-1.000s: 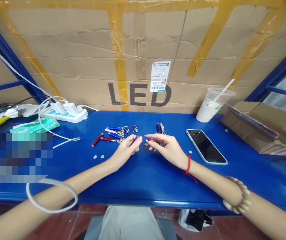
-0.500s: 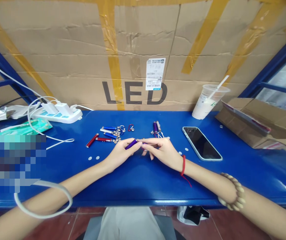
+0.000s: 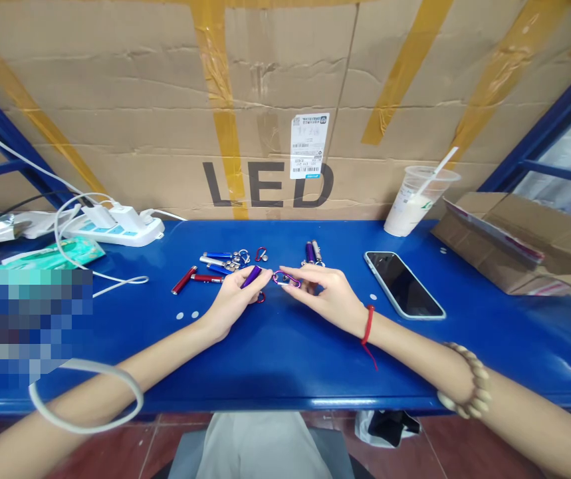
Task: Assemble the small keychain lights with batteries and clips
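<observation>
I record both forearms angled inward from the lower corners, the hands close together over the blue table (image 3: 285, 372). The left hand (image 3: 230, 298) is closed around a purple tube (image 3: 251, 277), thumb laid along it, the tube tilted with its upper end to the right. A red clip (image 3: 262, 297) shows just under the left fingers; I cannot tell whether they hold it. The right hand (image 3: 332, 291) pinches a purple carabiner (image 3: 286, 279) between the extended index finger and the thumb, its remaining fingers curled beneath. I find the carabiner near the left thumb tip; contact there I cannot confirm. The right wrist, bearing a red cord (image 3: 367, 324), lies left of a phone (image 3: 405, 286).
</observation>
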`<action>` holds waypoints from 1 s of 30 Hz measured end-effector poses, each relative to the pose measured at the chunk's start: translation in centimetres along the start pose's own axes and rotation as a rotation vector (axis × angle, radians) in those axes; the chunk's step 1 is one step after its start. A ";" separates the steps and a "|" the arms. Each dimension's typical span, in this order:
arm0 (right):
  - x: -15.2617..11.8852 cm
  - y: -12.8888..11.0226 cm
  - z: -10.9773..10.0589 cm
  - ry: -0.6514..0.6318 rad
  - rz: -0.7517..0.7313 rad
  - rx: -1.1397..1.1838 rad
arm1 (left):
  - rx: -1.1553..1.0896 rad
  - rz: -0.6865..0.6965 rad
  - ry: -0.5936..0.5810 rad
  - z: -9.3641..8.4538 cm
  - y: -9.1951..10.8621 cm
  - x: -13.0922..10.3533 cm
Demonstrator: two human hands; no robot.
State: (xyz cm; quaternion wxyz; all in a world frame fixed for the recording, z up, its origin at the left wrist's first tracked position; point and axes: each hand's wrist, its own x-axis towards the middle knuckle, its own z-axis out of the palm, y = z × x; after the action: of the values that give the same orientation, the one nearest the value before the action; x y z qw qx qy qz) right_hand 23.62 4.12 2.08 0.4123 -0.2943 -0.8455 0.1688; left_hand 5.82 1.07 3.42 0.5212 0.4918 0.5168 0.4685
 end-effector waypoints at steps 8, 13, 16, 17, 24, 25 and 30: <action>-0.2 0.6 -0.2 -0.072 -0.114 -0.108 | 0.072 0.074 -0.032 0.0 -0.1 0.0; 0.1 0.2 -0.3 -0.151 0.000 0.001 | 0.225 0.173 -0.073 -0.2 -0.2 0.0; 0.3 0.0 -0.4 -0.199 0.073 0.063 | 0.286 0.218 -0.081 -0.3 -0.4 0.1; 0.3 0.0 -0.4 -0.208 0.082 0.073 | 0.302 0.227 -0.084 -0.4 -0.5 0.1; 0.2 0.2 -0.4 -0.176 0.033 0.069 | 0.384 0.322 -0.069 -0.5 -0.6 0.1; 0.2 0.2 -0.4 -0.166 0.011 0.056 | 0.389 0.333 -0.064 -0.5 -0.6 0.1; 0.1 0.2 -0.5 -0.124 -0.160 -0.057 | 0.408 0.330 -0.047 -0.5 -0.8 0.2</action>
State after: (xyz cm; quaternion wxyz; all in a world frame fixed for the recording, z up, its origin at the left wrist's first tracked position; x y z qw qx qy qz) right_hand 24.03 4.33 2.30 0.3627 -0.2262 -0.8947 0.1292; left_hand 5.33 1.20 2.65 0.3396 0.6750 0.5010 0.4219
